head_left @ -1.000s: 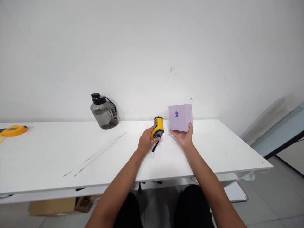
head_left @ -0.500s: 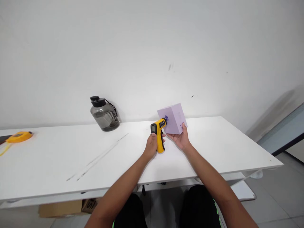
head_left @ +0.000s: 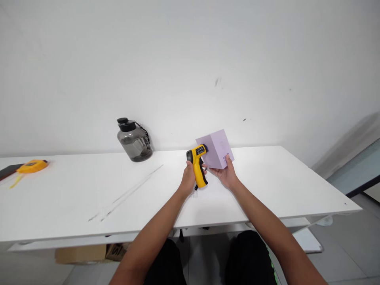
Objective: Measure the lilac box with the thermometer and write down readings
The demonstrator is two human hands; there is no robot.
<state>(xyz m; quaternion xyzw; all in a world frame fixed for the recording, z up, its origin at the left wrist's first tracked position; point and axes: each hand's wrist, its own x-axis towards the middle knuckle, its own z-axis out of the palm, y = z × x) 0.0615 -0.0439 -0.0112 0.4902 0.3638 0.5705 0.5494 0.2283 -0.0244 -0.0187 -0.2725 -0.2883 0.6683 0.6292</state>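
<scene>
My left hand point(head_left: 188, 178) is closed around the handle of a yellow and black infrared thermometer point(head_left: 199, 168). Its nose points at the left face of a light purple box point(head_left: 221, 148) and is very near or touching it; I cannot tell which. My right hand point(head_left: 227, 173) grips that box from below, thumb on the front face and fingers under the bottom edge. The box is tilted, with small dark printing low on its right face. Both things are held over the white table point(head_left: 261, 186).
A grey see-through water jug point(head_left: 135, 144) with a black lid stands at the back, left of my hands. Far left lie a yellow tape measure point(head_left: 33, 166) and a dark flat object point(head_left: 11, 171). Behind the table rises a white wall point(head_left: 178, 71). Cardboard point(head_left: 81, 254) lies underneath.
The view has shifted slightly, so the jug and tape measure appear farther right. The thermometer has turned a little in my left hand, its screen less visible. Both hands keep their hold.
</scene>
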